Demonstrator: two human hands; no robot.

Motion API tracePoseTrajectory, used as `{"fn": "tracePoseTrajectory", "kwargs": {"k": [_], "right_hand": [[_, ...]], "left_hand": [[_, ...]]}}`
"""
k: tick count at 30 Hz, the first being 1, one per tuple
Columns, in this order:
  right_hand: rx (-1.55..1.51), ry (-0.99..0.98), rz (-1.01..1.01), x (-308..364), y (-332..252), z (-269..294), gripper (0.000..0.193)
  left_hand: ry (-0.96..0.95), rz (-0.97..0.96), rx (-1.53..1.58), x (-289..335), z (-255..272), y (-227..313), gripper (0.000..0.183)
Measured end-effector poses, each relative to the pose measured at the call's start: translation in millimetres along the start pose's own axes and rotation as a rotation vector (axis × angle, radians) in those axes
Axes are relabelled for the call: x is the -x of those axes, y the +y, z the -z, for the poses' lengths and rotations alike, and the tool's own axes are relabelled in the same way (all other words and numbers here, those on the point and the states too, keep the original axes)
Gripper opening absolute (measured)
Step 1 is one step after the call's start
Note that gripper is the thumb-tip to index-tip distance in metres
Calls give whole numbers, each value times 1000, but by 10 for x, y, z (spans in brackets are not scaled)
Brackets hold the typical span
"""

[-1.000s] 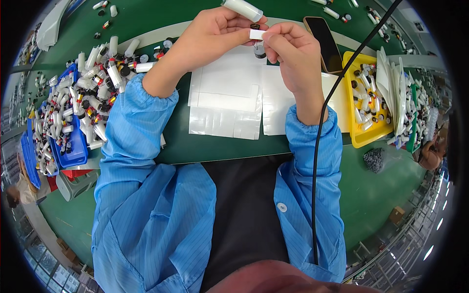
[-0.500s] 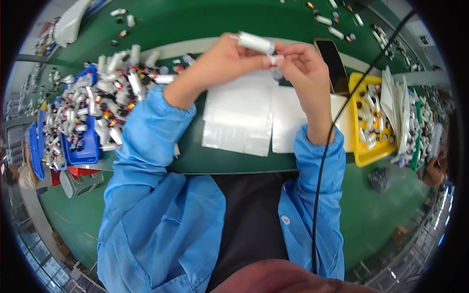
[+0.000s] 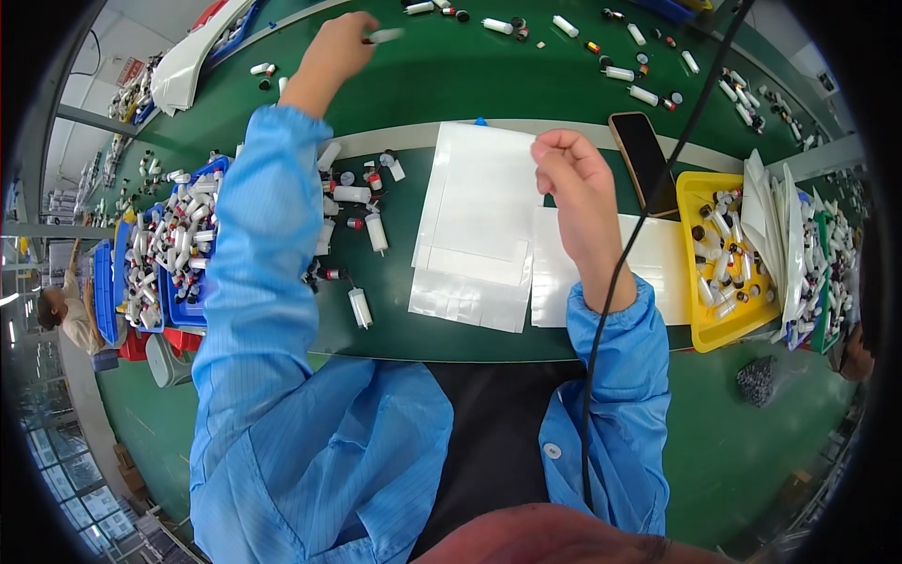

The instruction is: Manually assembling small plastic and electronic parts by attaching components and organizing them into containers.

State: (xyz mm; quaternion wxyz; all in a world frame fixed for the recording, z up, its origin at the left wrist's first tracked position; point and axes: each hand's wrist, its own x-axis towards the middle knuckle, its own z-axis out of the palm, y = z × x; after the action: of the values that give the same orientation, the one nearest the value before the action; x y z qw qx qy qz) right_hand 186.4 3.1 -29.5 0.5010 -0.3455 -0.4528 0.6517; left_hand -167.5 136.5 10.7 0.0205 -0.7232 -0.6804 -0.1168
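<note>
My left hand (image 3: 335, 56) is stretched far forward over the green bench, its fingers closed on a white cylindrical piece (image 3: 386, 36) smeared by motion. Near the middle, my right hand (image 3: 578, 188) is curled with thumb and fingertips together, beside the upper right edge of a white plastic sheet (image 3: 479, 202). Whatever is pinched there, if anything, is too small to make out. Under the right wrist lies another white sheet (image 3: 620, 254). Several loose white cylinders with dark or red caps, one of them here (image 3: 376, 232), lie right of my left sleeve.
Left of my left sleeve, blue trays (image 3: 193, 305) are heaped with similar pieces. A phone (image 3: 642, 155) lies beyond my right hand, and a yellow tray (image 3: 700, 329) of pieces stands to the right. A black cable (image 3: 648, 207) crosses the right forearm. More pieces (image 3: 498, 25) are scattered farther away.
My hands were together over the sheets with a white cylinder between them. Now my left hand has swung forward and left, while my right hand stays near the sheets.
</note>
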Motion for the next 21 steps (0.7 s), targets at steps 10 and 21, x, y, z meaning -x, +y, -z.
{"fn": "tracePoseTrajectory", "kwargs": {"k": [10, 21], "right_hand": [[42, -64, 102, -43, 53, -43, 19], [1198, -323, 316, 899, 39, 103, 22]], "left_hand": [[196, -191, 28, -1379, -1447, -1793, 59], [117, 259, -167, -1561, -1694, -510, 47]]}}
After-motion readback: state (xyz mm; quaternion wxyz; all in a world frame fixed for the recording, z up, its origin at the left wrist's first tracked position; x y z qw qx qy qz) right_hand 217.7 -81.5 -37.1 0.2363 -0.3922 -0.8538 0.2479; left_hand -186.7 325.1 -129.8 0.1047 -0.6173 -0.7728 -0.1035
